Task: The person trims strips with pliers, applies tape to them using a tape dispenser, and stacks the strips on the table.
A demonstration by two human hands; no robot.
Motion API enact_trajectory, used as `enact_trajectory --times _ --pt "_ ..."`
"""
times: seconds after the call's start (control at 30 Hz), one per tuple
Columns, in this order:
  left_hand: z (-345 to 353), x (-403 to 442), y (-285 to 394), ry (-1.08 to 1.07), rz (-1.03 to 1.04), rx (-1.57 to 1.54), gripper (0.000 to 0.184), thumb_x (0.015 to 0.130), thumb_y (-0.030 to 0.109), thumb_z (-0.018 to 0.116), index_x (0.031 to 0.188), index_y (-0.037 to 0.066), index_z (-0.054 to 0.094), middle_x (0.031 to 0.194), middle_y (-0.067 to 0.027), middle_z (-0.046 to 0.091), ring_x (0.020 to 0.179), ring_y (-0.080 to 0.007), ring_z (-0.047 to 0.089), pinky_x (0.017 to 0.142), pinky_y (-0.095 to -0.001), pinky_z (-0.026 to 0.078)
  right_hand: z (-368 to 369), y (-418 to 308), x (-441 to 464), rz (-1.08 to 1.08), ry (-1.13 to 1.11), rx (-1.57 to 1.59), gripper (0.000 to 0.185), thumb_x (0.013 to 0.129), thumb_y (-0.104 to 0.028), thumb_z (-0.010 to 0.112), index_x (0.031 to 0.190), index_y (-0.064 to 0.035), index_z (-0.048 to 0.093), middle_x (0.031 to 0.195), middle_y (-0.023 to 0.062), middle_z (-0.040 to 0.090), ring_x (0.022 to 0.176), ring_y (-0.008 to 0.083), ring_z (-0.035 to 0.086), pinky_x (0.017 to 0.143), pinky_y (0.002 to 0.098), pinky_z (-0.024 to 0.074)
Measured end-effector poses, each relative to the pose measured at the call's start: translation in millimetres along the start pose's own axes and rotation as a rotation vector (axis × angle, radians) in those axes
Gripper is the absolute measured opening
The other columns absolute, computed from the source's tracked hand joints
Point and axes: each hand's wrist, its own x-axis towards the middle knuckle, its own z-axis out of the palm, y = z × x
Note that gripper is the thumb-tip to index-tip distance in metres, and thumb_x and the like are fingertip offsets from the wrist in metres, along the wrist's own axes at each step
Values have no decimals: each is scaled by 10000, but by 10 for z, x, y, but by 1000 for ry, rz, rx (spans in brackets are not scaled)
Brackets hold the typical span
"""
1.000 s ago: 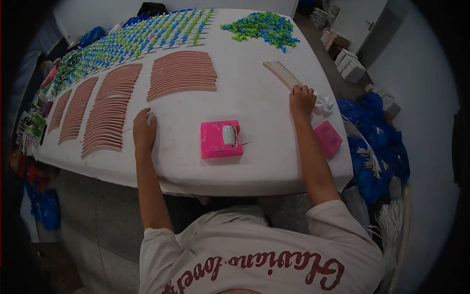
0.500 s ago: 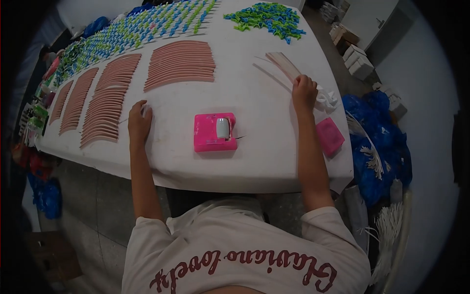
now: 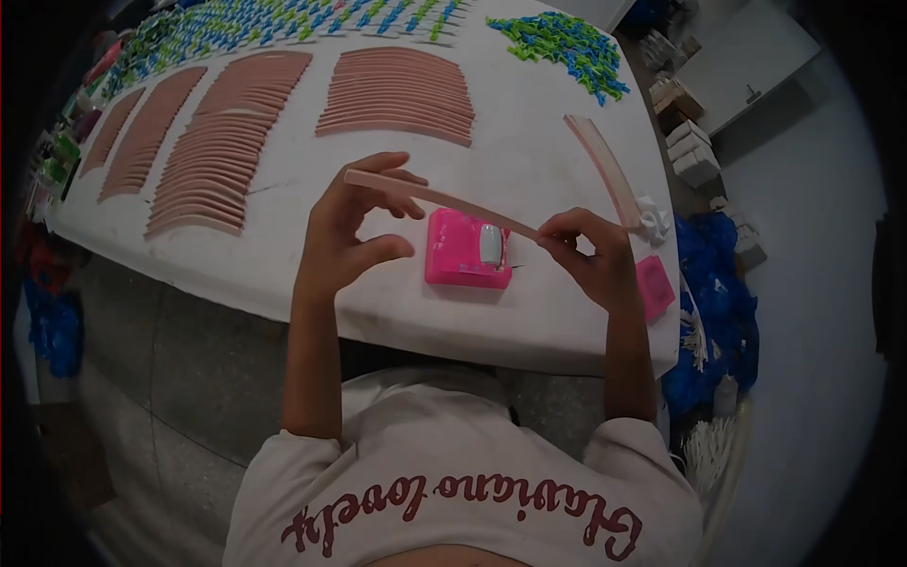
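Pinched at one end by my right hand (image 3: 595,260) is a thin, slightly curved pinkish strip (image 3: 444,200), held above the table. It slants up to the left, and its far end lies in front of the fingers of my left hand (image 3: 345,227). That hand is open, thumb and fingers apart; whether it touches the strip I cannot tell. Below the strip sits a bright pink box (image 3: 458,260) with a pale roller (image 3: 490,246) set in its top. A small stack of similar pale strips (image 3: 605,170) lies beyond my right hand.
Rows of pinkish strips (image 3: 397,94) lie on the white-covered table (image 3: 378,326). Blue and green pieces (image 3: 567,52) are heaped at the back right. A pink pad (image 3: 654,286) and crumpled white material (image 3: 652,219) sit near the right edge, beside blue bags (image 3: 713,302).
My right hand has come back from the stack with one strip. My left hand has lifted and moved right, towards the strip's other end. The view has shifted slightly.
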Motion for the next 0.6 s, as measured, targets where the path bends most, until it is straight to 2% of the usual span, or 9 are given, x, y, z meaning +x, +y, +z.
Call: enact_trajectory --times 0.03,0.1,0.13,0.2,0.33,0.4,0.53,0.6 --pt "27 -25 12 28 -10 -7 574 830 221 775 1282 -26 521 1086 -188 645 875 -231 677 786 -346 547 8 -41 20 10 -26 10 123 809 4 735 910 -29 673 815 47 684 653 104 596 586 244 480" --pt "33 -73 34 40 129 -57 338 772 -64 746 1094 -35 648 1040 -158 675 913 -193 668 745 -290 557 31 -65 30 18 -71 20 137 801 12 739 916 -29 677 821 45 688 662 104 598 590 243 479" --pt "44 -85 77 59 123 -57 338 772 -64 746 1094 -35 648 1040 -158 675 913 -193 668 745 -290 557 35 -60 25 12 -79 89 143 799 16 738 923 -26 678 827 50 689 670 109 600 594 245 479" --pt "46 -116 168 152 75 -103 208 777 -150 685 963 -57 682 981 -164 680 874 -195 677 743 -282 576 35 -77 34 2 -100 164 150 798 19 737 931 -22 680 832 56 689 678 113 602 599 247 479" --pt "-67 -165 137 206 41 -197 196 827 -117 660 1015 -63 667 957 -171 682 861 -197 690 747 -289 586 2 -102 140 111 -188 96 172 798 31 726 961 -1 680 840 77 683 682 120 602 600 250 473" --pt "-114 -188 150 321 -53 -294 180 874 -95 620 1049 -71 654 935 -172 684 863 -205 701 747 -292 589 -45 -87 174 141 -256 54 178 800 34 720 971 5 680 839 82 679 677 120 599 602 249 472" --pt "-237 -226 85 312 -102 -251 185 902 -85 586 1079 -84 638 925 -162 684 892 -209 703 754 -292 586 -98 -80 279 156 -361 -12 184 807 45 692 987 7 685 819 83 666 673 128 594 609 251 478" --pt "-294 -202 55 266 -95 -137 180 896 -68 609 1071 -68 653 922 -140 689 851 -180 697 740 -274 581 -119 -66 327 179 -403 -34 180 810 45 683 986 6 687 811 81 663 672 130 591 611 253 480"
